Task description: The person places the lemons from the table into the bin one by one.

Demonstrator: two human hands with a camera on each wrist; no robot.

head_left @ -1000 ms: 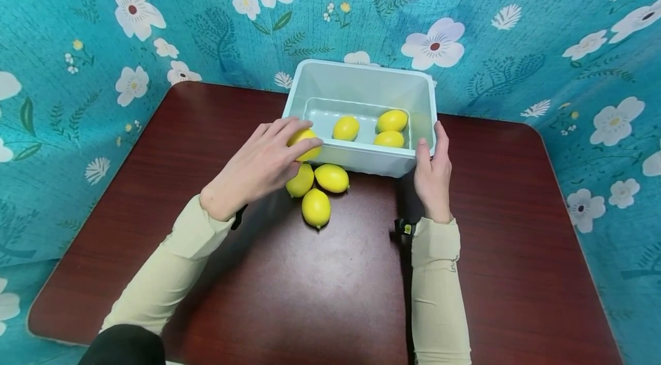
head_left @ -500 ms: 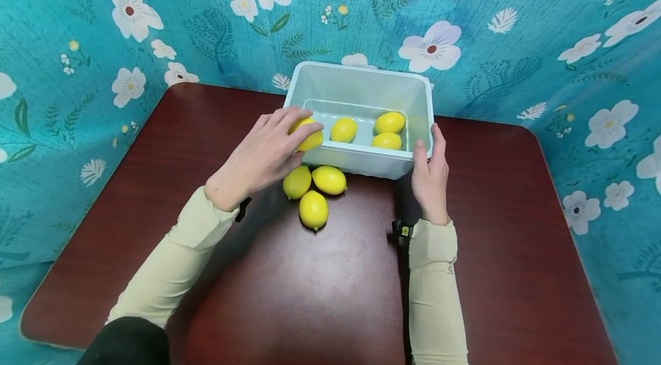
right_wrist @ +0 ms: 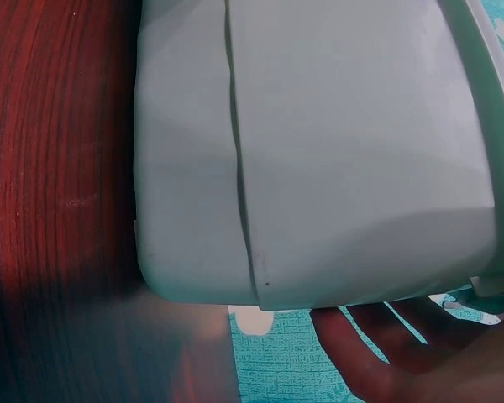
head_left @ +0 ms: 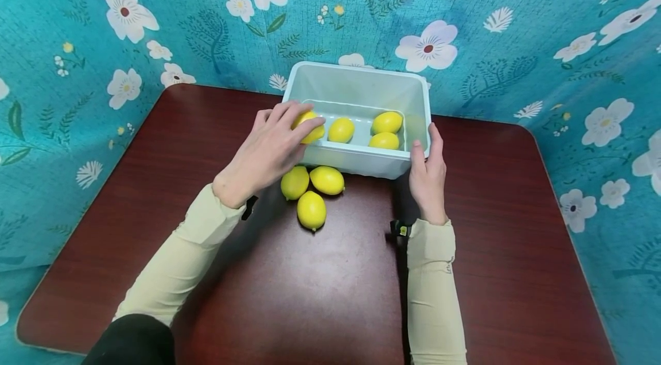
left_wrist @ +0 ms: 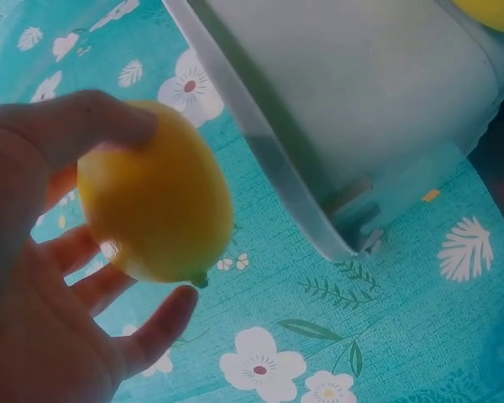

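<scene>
My left hand (head_left: 268, 147) grips a yellow lemon (head_left: 312, 128) over the front left part of a pale blue plastic bin (head_left: 361, 162). In the left wrist view the thumb and fingers wrap that lemon (left_wrist: 160, 201), its small stem tip pointing away from the palm, beside the bin's rim (left_wrist: 273, 159). Three lemons lie inside the bin, one (head_left: 341, 131) near the middle and a pair (head_left: 387, 123) at the right. At the bin's right front corner, my right hand (head_left: 428, 181) holds it, thumb at the rim and fingers (right_wrist: 361, 344) along the end wall.
Three more lemons (head_left: 311, 211) lie close together on the dark red-brown table (head_left: 330, 284), just in front of the bin. A turquoise flowered cloth (head_left: 341, 15) hangs behind the table and at both sides.
My left hand has lifted the lemon from in front of the bin's rim to over its front left part. The right hand stays at the bin; the view shifts slightly.
</scene>
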